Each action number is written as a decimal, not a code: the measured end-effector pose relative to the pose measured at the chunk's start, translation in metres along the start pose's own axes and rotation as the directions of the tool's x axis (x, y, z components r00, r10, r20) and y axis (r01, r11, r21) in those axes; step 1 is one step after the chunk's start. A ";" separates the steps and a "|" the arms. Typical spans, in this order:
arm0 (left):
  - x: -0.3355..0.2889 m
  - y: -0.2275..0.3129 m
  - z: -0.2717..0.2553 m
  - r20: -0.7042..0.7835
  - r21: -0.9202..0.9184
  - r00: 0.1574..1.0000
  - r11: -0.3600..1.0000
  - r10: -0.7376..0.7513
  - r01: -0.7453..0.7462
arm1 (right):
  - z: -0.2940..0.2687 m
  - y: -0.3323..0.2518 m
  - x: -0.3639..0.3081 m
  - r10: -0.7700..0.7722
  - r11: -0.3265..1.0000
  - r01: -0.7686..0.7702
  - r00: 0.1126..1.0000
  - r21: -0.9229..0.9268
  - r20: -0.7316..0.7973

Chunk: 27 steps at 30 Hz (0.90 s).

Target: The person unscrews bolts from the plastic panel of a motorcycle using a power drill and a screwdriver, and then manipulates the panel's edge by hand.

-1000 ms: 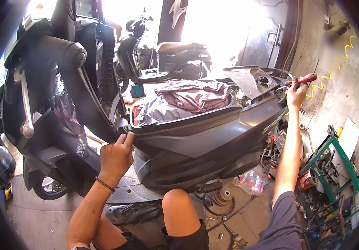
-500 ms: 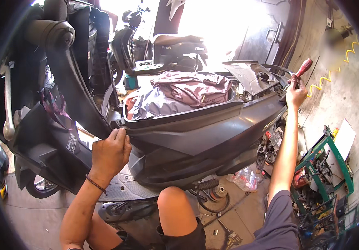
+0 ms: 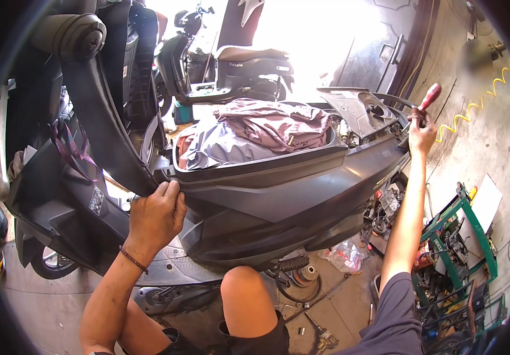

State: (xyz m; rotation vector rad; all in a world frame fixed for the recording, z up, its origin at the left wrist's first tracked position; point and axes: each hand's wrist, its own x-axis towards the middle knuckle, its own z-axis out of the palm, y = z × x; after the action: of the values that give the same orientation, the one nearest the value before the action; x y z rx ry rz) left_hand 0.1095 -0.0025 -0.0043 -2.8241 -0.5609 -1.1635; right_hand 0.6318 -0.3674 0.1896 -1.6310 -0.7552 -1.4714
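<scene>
Red-handled screwdriver [image 3: 430, 94] has tilted steeper in the right fingers [image 3: 416, 122].

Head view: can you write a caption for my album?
Left hand at a dark scooter side panel's front corner, right hand holding a red-handled tool near its rear end.

The screwdriver [image 3: 425, 105] in the right hand [image 3: 422, 133] now stands steeper, its red handle [image 3: 430, 96] tipped upward, where a second ago it lay nearly level.
</scene>
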 end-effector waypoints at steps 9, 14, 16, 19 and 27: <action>0.003 0.004 -0.006 0.070 -0.052 0.997 0.998 -0.029 0.033 | -0.003 -0.011 -0.003 0.096 0.984 -0.114 0.986 0.133 0.138; 0.002 0.002 -0.007 0.070 -0.064 0.997 0.997 -0.034 0.039 | 0.001 -0.024 -0.001 0.104 0.991 -0.083 0.968 -0.103 0.227; 0.001 0.001 -0.006 0.054 -0.088 0.998 0.996 -0.027 0.031 | 0.005 -0.015 0.001 0.067 0.989 -0.039 0.977 -0.139 0.203; 0.002 0.001 -0.008 0.045 -0.082 0.998 0.996 -0.035 0.039 | -0.001 -0.029 -0.006 0.048 0.993 -0.023 0.975 -0.118 0.217; 0.002 0.000 -0.005 0.019 -0.106 0.999 0.994 -0.029 0.031 | -0.001 -0.027 -0.008 0.026 0.981 0.003 0.989 -0.196 0.144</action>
State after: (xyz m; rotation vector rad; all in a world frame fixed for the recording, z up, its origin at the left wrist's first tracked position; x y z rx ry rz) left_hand 0.1075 -0.0028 0.0000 -2.9269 -0.5605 -1.2096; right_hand 0.6066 -0.3541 0.1863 -1.9053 -0.6972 -1.4677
